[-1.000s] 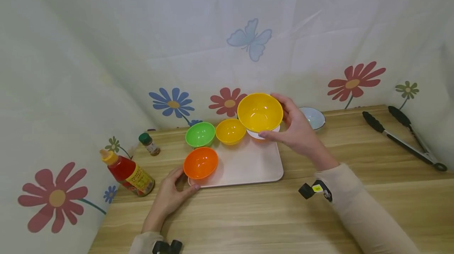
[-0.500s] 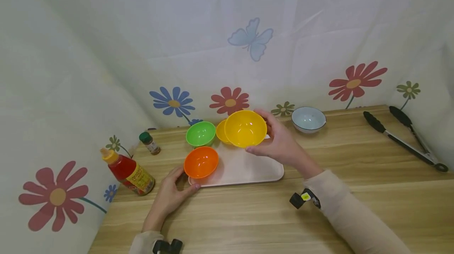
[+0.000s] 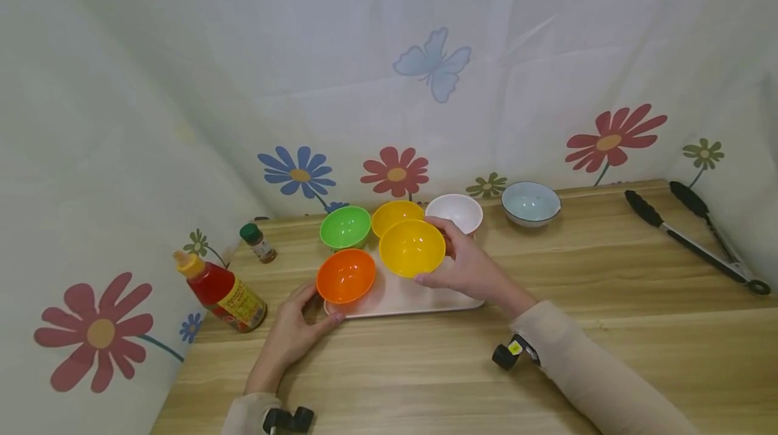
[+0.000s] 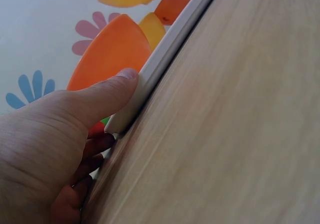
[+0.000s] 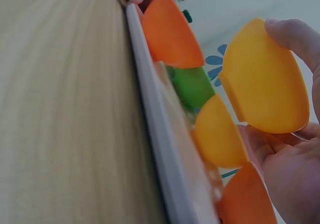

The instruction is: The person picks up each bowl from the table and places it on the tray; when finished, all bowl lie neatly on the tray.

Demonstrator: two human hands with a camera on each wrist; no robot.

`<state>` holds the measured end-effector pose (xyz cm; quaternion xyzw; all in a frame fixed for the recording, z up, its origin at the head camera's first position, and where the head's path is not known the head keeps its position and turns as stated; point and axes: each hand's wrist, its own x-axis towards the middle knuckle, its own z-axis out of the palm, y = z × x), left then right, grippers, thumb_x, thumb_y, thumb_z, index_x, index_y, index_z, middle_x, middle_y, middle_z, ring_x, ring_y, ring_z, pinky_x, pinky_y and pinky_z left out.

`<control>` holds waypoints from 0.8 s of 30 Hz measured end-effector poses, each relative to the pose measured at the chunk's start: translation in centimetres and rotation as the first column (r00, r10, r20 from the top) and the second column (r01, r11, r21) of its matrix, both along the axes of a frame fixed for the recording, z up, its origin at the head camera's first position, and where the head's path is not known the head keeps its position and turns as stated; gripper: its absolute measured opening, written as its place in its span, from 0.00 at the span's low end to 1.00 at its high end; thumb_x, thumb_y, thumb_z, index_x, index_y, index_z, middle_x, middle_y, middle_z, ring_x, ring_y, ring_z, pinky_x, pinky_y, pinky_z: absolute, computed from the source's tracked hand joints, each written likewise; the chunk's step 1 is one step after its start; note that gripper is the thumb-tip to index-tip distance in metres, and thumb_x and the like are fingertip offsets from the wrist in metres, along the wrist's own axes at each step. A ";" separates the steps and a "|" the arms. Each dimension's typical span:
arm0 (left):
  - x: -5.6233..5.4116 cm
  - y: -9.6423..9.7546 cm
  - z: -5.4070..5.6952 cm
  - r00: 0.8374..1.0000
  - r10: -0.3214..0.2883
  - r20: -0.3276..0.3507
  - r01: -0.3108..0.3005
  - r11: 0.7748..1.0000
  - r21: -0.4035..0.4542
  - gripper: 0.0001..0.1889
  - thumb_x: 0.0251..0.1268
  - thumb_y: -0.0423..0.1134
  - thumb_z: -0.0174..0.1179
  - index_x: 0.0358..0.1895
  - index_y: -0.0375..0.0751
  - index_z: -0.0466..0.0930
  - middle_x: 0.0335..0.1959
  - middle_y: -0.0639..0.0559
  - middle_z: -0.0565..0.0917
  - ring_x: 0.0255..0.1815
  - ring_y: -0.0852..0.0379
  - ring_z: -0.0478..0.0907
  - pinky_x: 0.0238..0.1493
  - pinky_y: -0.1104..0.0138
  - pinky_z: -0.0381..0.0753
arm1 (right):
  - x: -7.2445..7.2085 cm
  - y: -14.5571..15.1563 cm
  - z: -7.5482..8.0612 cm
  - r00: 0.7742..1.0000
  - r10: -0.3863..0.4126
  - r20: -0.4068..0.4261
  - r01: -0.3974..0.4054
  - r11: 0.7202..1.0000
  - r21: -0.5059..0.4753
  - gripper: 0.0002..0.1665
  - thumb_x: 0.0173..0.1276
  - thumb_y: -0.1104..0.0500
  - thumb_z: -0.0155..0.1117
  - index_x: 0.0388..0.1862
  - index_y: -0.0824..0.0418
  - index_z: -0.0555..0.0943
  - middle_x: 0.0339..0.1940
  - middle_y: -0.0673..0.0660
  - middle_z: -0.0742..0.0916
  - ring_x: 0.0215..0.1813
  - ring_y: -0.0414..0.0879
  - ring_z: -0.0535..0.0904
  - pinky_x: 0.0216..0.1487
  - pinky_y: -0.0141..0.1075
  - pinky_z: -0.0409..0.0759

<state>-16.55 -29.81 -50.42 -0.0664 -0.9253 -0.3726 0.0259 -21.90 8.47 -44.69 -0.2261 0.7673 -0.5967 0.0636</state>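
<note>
My right hand point(image 3: 464, 263) grips a yellow bowl point(image 3: 412, 249) by its right side, thumb and fingers around it. In the right wrist view this yellow bowl point(image 5: 265, 79) hangs above the tray, apart from the bowls there. My left hand point(image 3: 296, 327) holds the front left corner of the pale tray point(image 3: 419, 296), thumb on its rim point(image 4: 132, 97). Just beside that hand sits an orange bowl point(image 3: 346, 276) on the tray. Behind it are a green bowl point(image 3: 345, 227), another yellow bowl point(image 3: 395, 215) partly hidden by the held one, and a bowl white inside point(image 3: 454, 213) with an orange outside.
A light blue bowl point(image 3: 531, 204) with a dark rim stands at the back right. Black-handled tongs point(image 3: 699, 246) lie farther right. To the left are a red sauce bottle point(image 3: 225, 296) and a small green-capped jar point(image 3: 258, 244). A flowered curtain point(image 3: 389, 70) closes off the back.
My right hand has carried the yellow bowl down and to the left, from over the white-lined bowl to over the tray's middle. The left hand has stayed at the tray corner.
</note>
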 end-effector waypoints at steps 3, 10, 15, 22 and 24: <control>0.0 0.0 0.0 1.000 -0.005 -0.005 0.005 1.000 0.005 0.48 0.64 0.63 0.81 0.82 0.45 0.74 0.83 0.43 0.74 0.85 0.37 0.68 0.87 0.37 0.63 | 0.0 -0.2 -0.7 1.000 0.016 0.009 -0.016 0.999 0.033 0.65 0.61 0.49 0.91 0.89 0.52 0.61 0.83 0.54 0.74 0.79 0.56 0.77 0.83 0.58 0.74; 0.0 -0.1 0.0 1.000 -0.013 -0.012 0.013 1.000 0.013 0.48 0.63 0.64 0.81 0.81 0.46 0.75 0.82 0.43 0.76 0.85 0.37 0.70 0.87 0.37 0.64 | 0.1 -0.7 -1.9 0.999 0.036 0.031 -0.038 0.996 0.084 0.67 0.61 0.46 0.91 0.90 0.52 0.60 0.85 0.54 0.73 0.78 0.56 0.78 0.82 0.56 0.77; 0.0 -0.1 -0.1 1.000 -0.014 -0.010 0.014 1.000 0.015 0.47 0.63 0.62 0.81 0.81 0.45 0.75 0.82 0.43 0.76 0.84 0.38 0.70 0.87 0.38 0.65 | 0.1 -0.9 -2.9 0.996 0.055 0.063 -0.060 0.994 0.091 0.65 0.60 0.43 0.92 0.88 0.49 0.62 0.82 0.52 0.75 0.77 0.53 0.78 0.83 0.53 0.77; 0.0 -0.1 -0.1 1.000 -0.009 -0.014 0.009 1.000 0.011 0.48 0.63 0.63 0.81 0.82 0.45 0.75 0.82 0.43 0.76 0.84 0.37 0.70 0.87 0.38 0.65 | 0.0 -1.0 -3.6 0.997 0.068 0.042 -0.072 0.992 0.104 0.65 0.59 0.43 0.92 0.87 0.51 0.63 0.81 0.52 0.76 0.77 0.53 0.77 0.85 0.56 0.74; 0.0 -0.1 -0.1 1.000 -0.007 -0.017 0.008 1.000 0.007 0.48 0.63 0.64 0.81 0.81 0.46 0.75 0.82 0.43 0.76 0.84 0.37 0.70 0.86 0.37 0.65 | 0.0 -0.9 -3.6 0.996 0.075 0.041 -0.079 0.992 0.102 0.64 0.60 0.44 0.92 0.87 0.51 0.63 0.81 0.53 0.76 0.77 0.53 0.77 0.85 0.56 0.73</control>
